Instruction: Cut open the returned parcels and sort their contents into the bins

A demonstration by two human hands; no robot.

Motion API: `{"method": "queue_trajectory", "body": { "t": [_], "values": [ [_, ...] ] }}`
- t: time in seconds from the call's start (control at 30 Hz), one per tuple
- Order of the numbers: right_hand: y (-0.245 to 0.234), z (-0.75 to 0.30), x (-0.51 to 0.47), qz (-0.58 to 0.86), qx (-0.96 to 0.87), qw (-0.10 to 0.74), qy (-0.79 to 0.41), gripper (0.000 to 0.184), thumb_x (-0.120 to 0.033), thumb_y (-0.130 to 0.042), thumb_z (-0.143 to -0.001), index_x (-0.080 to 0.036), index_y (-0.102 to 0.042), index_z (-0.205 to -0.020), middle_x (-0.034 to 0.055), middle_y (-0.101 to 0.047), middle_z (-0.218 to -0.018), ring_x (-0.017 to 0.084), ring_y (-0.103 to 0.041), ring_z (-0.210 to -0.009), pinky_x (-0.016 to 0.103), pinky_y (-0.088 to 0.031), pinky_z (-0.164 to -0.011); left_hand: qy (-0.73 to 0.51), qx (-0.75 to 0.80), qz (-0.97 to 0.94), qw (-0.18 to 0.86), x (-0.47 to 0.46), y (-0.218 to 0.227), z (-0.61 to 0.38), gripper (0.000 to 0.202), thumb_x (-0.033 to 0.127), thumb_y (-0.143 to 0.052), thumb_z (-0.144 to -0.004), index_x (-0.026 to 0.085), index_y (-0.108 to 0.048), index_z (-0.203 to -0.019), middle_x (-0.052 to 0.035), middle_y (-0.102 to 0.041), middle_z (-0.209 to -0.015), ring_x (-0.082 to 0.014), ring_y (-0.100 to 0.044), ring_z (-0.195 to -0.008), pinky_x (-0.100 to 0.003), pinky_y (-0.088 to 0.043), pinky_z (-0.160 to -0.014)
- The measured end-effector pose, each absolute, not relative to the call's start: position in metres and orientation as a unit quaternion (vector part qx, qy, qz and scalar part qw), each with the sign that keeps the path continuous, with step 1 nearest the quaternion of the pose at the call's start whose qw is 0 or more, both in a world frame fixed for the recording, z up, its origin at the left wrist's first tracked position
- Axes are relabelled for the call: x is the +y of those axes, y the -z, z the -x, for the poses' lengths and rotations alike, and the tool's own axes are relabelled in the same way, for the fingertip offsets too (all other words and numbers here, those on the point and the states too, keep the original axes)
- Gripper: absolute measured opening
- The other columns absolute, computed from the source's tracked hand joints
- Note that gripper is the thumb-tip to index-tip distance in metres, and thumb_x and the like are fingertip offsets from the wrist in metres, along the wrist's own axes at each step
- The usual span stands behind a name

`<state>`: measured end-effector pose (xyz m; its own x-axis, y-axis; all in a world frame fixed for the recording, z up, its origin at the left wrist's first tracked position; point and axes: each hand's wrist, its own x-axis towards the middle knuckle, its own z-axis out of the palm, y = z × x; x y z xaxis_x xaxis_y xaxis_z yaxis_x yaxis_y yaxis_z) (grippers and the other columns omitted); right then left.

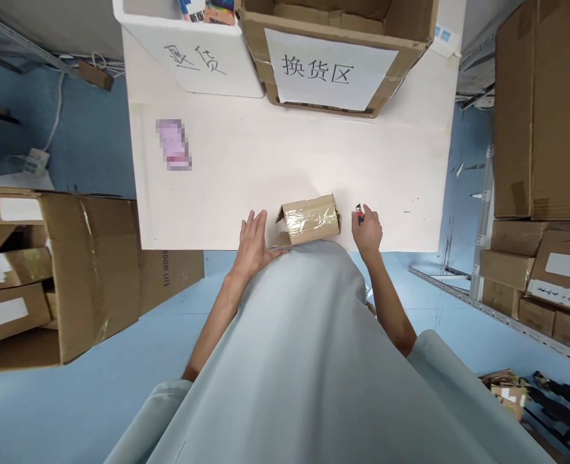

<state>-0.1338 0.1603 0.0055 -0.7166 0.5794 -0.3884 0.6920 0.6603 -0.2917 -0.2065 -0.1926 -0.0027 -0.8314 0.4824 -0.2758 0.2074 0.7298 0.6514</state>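
A small cardboard box (312, 218) wrapped in clear tape lies near the front edge of the white table (275, 161), one end flap open on its left. My left hand (253, 241) rests flat on the table just left of the box, fingers stretched out and holding nothing. My right hand (368, 231) is to the right of the box, fingers closed around a small red and black tool (359, 213), perhaps a cutter, whose tip pokes out above the fingers.
At the table's back stand a white bin (202, 58) with handwriting and a large cardboard box (333, 58) bearing a printed paper label. A blurred pink item (173, 144) lies at the left. Open cartons (57, 270) stand on the floor at left, shelved cartons (540, 129) at right.
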Motion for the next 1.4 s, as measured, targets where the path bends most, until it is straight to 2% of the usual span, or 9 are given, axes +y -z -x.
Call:
{"method": "queue_trajectory", "body": {
  "t": [0.17,0.33,0.47,0.6,0.7,1.0,1.2,1.27,1.4],
  "values": [
    [-0.060,0.150,0.132,-0.275,0.915,0.088,0.283,0.050,-0.051,-0.052,-0.116,-0.019,-0.072,-0.150,0.0155,-0.074,-0.137,0.026,-0.073,-0.108,0.041,-0.060,-0.100,-0.327,0.901,-0.128,0.254,-0.207,0.019,0.208,0.121,0.062,-0.096,-0.086,0.019,-0.034,-0.181,-0.0287,-0.042,-0.185,-0.0506,-0.024,-0.180,-0.072,-0.020,-0.146],
    [-0.068,0.162,0.104,-0.252,0.923,0.107,0.269,0.063,-0.053,-0.066,-0.111,-0.019,-0.063,-0.163,0.0182,-0.067,-0.149,0.031,-0.067,-0.134,0.040,-0.061,-0.104,-0.352,0.892,-0.075,0.274,-0.205,0.037,0.212,0.122,0.059,-0.100,-0.079,0.019,-0.040,-0.177,-0.0291,-0.051,-0.178,-0.0506,-0.043,-0.172,-0.070,-0.035,-0.141],
    [-0.059,0.160,0.107,-0.262,0.919,0.110,0.272,0.064,-0.051,-0.067,-0.110,-0.022,-0.060,-0.167,0.0168,-0.065,-0.149,0.031,-0.063,-0.142,0.042,-0.061,-0.108,-0.359,0.874,0.004,0.328,-0.195,0.049,0.217,0.130,0.055,-0.104,-0.070,0.014,-0.041,-0.176,-0.0305,-0.053,-0.176,-0.0498,-0.048,-0.168,-0.065,-0.038,-0.140],
    [-0.048,0.152,0.139,-0.293,0.900,0.097,0.308,0.063,-0.053,-0.067,-0.108,-0.023,-0.063,-0.163,0.0161,-0.066,-0.147,0.029,-0.069,-0.127,0.044,-0.061,-0.108,-0.379,0.856,0.052,0.347,-0.181,0.055,0.223,0.136,0.053,-0.108,-0.062,0.012,-0.044,-0.174,-0.0321,-0.054,-0.175,-0.0491,-0.050,-0.167,-0.059,-0.039,-0.139],
    [-0.038,0.149,0.168,-0.311,0.880,0.089,0.348,0.063,-0.055,-0.072,-0.104,-0.022,-0.067,-0.157,0.0149,-0.069,-0.142,0.026,-0.072,-0.114,0.044,-0.062,-0.107,-0.416,0.832,0.063,0.361,-0.166,0.058,0.229,0.135,0.051,-0.109,-0.057,0.016,-0.047,-0.172,-0.0299,-0.057,-0.174,-0.0488,-0.051,-0.166,-0.062,-0.039,-0.139],
    [-0.016,0.126,0.222,-0.355,0.828,0.068,0.428,0.065,-0.065,-0.064,-0.106,-0.019,-0.071,-0.151,0.0159,-0.075,-0.140,0.025,-0.071,-0.116,0.043,-0.062,-0.107,-0.594,0.654,0.093,0.458,-0.114,0.040,0.233,0.109,0.035,-0.104,-0.066,0.017,-0.057,-0.163,-0.0239,-0.077,-0.153,-0.0391,-0.076,-0.142,-0.059,-0.053,-0.131],
    [0.014,0.132,0.205,-0.368,0.755,0.089,0.536,0.074,-0.074,-0.070,-0.100,-0.016,-0.073,-0.146,0.0121,-0.081,-0.124,0.025,-0.074,-0.113,0.041,-0.064,-0.102,-0.577,0.712,0.113,0.383,-0.138,0.013,0.233,0.101,0.058,-0.098,-0.083,0.019,-0.055,-0.166,-0.0237,-0.075,-0.156,-0.0390,-0.069,-0.152,-0.059,-0.050,-0.134],
    [0.028,0.142,0.185,-0.373,0.724,0.118,0.568,0.073,-0.074,-0.068,-0.102,-0.017,-0.071,-0.149,0.0129,-0.081,-0.130,0.023,-0.076,-0.118,0.039,-0.065,-0.102,-0.563,0.743,0.127,0.339,-0.154,0.007,0.236,0.094,0.060,-0.095,-0.086,0.020,-0.057,-0.162,-0.0229,-0.075,-0.154,-0.0387,-0.068,-0.153,-0.060,-0.048,-0.135],
    [0.051,0.163,0.142,-0.340,0.684,0.153,0.627,0.058,-0.055,-0.058,-0.110,-0.018,-0.068,-0.153,0.0142,-0.077,-0.148,0.017,-0.074,-0.127,0.034,-0.064,-0.108,-0.545,0.778,0.134,0.282,-0.181,-0.001,0.241,0.079,0.061,-0.091,-0.089,0.022,-0.061,-0.151,-0.0225,-0.071,-0.160,-0.0368,-0.065,-0.155,-0.057,-0.050,-0.133]
  ]
}}
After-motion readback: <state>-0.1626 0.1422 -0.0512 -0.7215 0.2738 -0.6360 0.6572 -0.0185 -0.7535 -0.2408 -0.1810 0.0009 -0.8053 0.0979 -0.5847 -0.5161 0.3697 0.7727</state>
